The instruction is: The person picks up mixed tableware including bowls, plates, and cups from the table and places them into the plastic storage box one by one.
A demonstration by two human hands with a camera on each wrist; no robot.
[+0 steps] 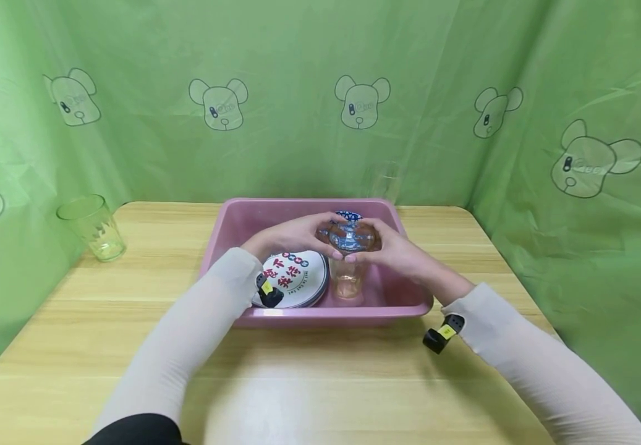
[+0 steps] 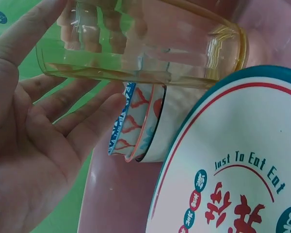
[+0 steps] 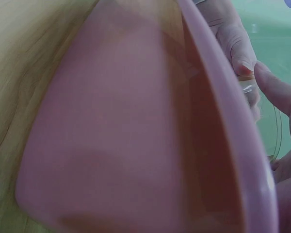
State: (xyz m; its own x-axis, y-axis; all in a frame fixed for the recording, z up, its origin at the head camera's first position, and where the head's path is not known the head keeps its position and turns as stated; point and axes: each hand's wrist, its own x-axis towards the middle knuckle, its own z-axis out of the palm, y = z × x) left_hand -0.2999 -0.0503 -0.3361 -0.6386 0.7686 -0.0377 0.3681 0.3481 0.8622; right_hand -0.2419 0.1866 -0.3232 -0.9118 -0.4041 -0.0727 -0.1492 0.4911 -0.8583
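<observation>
A clear amber-tinted drinking glass [image 1: 348, 281] [image 2: 184, 58] stands upright inside the pink tub [image 1: 320, 313] [image 3: 111, 121]. My left hand [image 1: 300, 235] [image 2: 34, 131] holds its upper part from the left, thumb in front and fingers around the far side. From the right, my right hand [image 1: 398, 250] [image 3: 281, 99] holds the same part, and the two thumbs nearly meet. White plates [image 1: 298, 281] [image 2: 223, 160] with red lettering lie stacked to the glass's left. Behind the glass are patterned bowls [image 1: 349, 216] [image 2: 136, 121], partly hidden by the hands.
A clear tumbler [image 1: 100, 232] stands at the table's left edge. Another tall glass [image 1: 385, 182] stands behind the tub's back right. Green curtains [image 1: 292, 148] with bear drawings surround the wooden table [image 1: 309, 383].
</observation>
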